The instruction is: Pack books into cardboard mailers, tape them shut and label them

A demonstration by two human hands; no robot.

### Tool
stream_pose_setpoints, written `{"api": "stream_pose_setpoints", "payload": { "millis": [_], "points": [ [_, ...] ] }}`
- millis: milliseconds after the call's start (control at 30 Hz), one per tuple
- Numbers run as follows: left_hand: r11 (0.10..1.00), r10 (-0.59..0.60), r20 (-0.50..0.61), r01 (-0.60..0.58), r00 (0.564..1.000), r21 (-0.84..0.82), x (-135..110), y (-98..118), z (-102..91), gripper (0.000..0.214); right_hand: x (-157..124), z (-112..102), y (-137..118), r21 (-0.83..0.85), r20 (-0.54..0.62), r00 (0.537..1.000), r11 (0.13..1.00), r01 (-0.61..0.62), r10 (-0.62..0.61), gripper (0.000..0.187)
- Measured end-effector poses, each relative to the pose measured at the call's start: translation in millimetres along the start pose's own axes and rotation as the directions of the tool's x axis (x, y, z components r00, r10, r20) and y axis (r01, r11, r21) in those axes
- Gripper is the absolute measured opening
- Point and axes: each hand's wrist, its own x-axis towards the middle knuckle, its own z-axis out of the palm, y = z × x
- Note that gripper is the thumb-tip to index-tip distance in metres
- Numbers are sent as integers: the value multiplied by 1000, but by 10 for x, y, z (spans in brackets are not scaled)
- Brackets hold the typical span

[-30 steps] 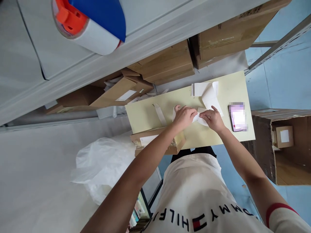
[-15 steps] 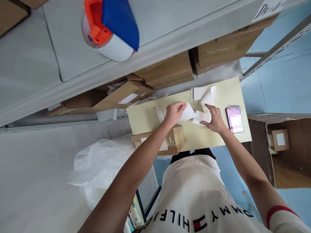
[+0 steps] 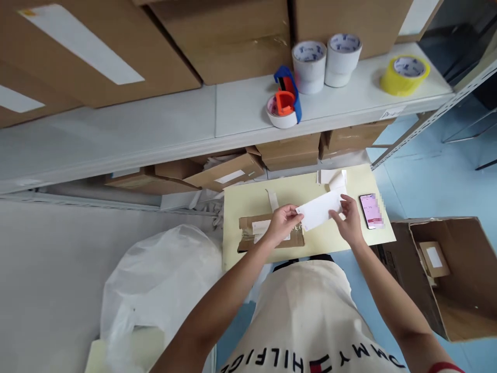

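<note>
A white paper label (image 3: 319,210) is stretched between both hands above the pale yellow table. My left hand (image 3: 282,224) pinches its left end. At the other end, my right hand (image 3: 346,216) grips it between thumb and fingers. Behind the label lies a folded strip of white labels (image 3: 325,176), partly curled. A brown cardboard box (image 3: 297,239) with clear tape and white labels sits beneath and beside my left hand, partly hidden by it. A narrow white strip (image 3: 272,199) lies behind that box.
A phone (image 3: 369,212) lies at the table's (image 3: 248,199) right end. An open carton (image 3: 462,290) stands on the floor to the right. The shelf (image 3: 240,114) ahead holds a tape dispenser (image 3: 283,119), white tape rolls (image 3: 309,72) and a yellow roll (image 3: 406,77). A plastic bag (image 3: 163,280) is at left.
The label, earlier folded near my left hand, is now spread between both hands, and my right hand has closed on it. My view has tilted up, showing more of the shelf.
</note>
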Motion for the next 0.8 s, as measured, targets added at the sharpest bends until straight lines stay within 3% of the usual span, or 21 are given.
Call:
{"api": "stream_pose_setpoints", "payload": {
  "millis": [67,133,233,433,600,800],
  "points": [
    [998,48,-35,-49,998,-39,-169,-65,-19,35,-226,112,-207,-253,-40,970,941,223,-241,45],
    [993,98,-51,-101,994,-61,-325,-81,-42,33,-452,239,-443,-464,-29,895,799,382,-445,42],
    [986,136,-63,-141,989,-89,-541,-36,-128,30,-726,395,-749,-659,-49,791,615,433,-610,48],
    [955,146,26,-134,989,-265,-949,54,-334,29,-1043,604,-961,-493,328,684,499,712,-651,26],
    [845,79,102,-13,992,-534,-1260,-23,-455,34,-1306,779,-947,-531,299,695,491,690,-654,26],
    [801,69,117,15,991,-599,-1467,-146,-597,40,-1518,838,-961,-520,317,671,469,714,-671,25]
  ]
}}
